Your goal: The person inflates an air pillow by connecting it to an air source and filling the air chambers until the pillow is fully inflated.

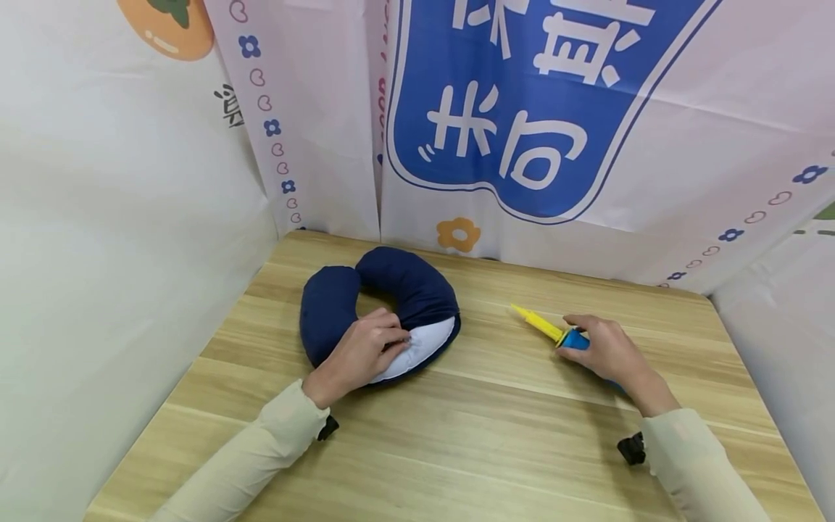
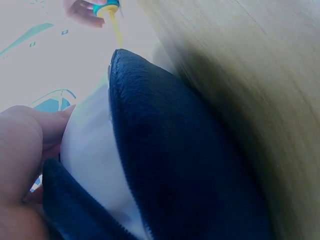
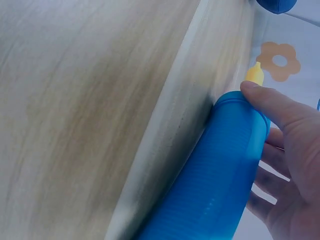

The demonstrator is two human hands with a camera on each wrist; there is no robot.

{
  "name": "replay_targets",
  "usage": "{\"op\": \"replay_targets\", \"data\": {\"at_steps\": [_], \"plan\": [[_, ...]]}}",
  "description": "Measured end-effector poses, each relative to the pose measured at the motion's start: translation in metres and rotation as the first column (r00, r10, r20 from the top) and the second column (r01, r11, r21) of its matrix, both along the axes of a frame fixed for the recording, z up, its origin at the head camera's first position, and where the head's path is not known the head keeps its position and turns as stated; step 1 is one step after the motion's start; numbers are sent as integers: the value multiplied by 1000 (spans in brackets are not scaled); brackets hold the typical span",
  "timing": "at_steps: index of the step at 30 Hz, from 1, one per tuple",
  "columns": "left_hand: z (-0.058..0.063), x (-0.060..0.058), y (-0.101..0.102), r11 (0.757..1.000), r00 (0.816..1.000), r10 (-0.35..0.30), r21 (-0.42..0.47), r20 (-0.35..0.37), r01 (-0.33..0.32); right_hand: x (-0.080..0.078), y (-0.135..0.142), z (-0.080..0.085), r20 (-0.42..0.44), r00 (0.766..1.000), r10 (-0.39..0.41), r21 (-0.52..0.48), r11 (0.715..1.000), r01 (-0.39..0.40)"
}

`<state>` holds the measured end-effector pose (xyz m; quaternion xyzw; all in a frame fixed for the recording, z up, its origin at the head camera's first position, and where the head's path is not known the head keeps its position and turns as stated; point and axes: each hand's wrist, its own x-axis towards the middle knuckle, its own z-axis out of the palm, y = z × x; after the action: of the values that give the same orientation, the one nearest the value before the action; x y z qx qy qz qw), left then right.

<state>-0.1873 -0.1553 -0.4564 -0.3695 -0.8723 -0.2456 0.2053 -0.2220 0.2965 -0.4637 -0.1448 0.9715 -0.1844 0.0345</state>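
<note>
A navy U-shaped neck pillow [image 1: 417, 286] lies on the table at centre left, its cover unzipped so that a white inner lining [image 1: 427, 339] shows. With thumb and fingertips my left hand [image 1: 364, 351] pinches the white part. The left wrist view shows the open zipper [image 2: 122, 155] beside the bulging lining; the fingertips there are partly hidden. To the right, my right hand [image 1: 613, 351] holds a blue hand pump [image 3: 220, 165] by its body, thumb on one side and fingers on the other. Its yellow nozzle [image 1: 538, 320] points at the pillow's side of the table, apart from the pillow.
Both things are on a wood-grain table [image 1: 470, 449]. A printed white cloth [image 1: 326, 130] with a blue sign shape hangs behind its far edge, and a plain white cloth wall [image 1: 130, 254] stands at the left. Black straps show at both wrists.
</note>
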Motion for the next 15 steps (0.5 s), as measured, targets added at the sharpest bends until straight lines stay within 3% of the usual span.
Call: {"op": "replay_targets", "data": {"at_steps": [8, 15], "plan": [[-1, 0, -1, 1000, 1000, 2, 1, 3, -2, 2, -2, 0, 30, 1000, 1, 11, 1000, -2], [-1, -1, -1, 1000, 1000, -13, 16, -8, 13, 5, -17, 17, -59, 997, 42, 27, 999, -41]]}}
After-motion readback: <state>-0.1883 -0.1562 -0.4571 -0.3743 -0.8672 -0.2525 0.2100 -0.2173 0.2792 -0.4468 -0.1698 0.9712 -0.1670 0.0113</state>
